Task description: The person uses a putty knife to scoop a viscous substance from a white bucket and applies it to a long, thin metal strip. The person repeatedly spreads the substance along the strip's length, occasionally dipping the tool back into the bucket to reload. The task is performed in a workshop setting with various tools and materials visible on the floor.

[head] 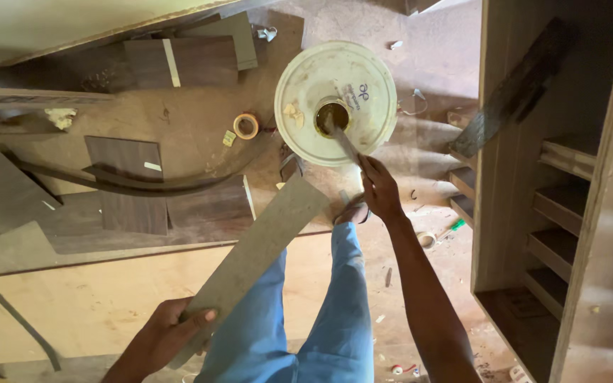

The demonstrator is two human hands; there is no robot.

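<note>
Left hand: the left hand (168, 333) is closed around the near end of a long grey board strip (260, 248); the fingers wrap over its edge, near the bottom edge of the view.
Board strip: it runs slanting up and to the right, above the person's leg in blue trousers (250, 333), and its far end comes close to the bucket.
Right hand: the right hand (379, 190) is closed on the handle end of a flat stick (343, 142), which looks like a scrap of wood or a brush; I cannot tell which.
Stick tip: it stands inside the small round opening (332, 115) in the lid, where a dark brown liquid shines, probably glue.
Bucket: the white bucket (306, 78) stands on the dusty floor (434, 64), just beyond the person's foot.
Step in hand: it seems the stick is being dipped to load it with the liquid.
Next move: I judge that it calls for lifting the stick straight out through the narrow opening without dripping, and keeping the strip flat and steady so the liquid can be spread.
Around: a roll of tape (246, 125) lies left of the bucket, dark board offcuts (125, 181) on the plywood sheet (94, 298), and a wooden cabinet (555, 213) with shelves stands at the right edge.
</note>
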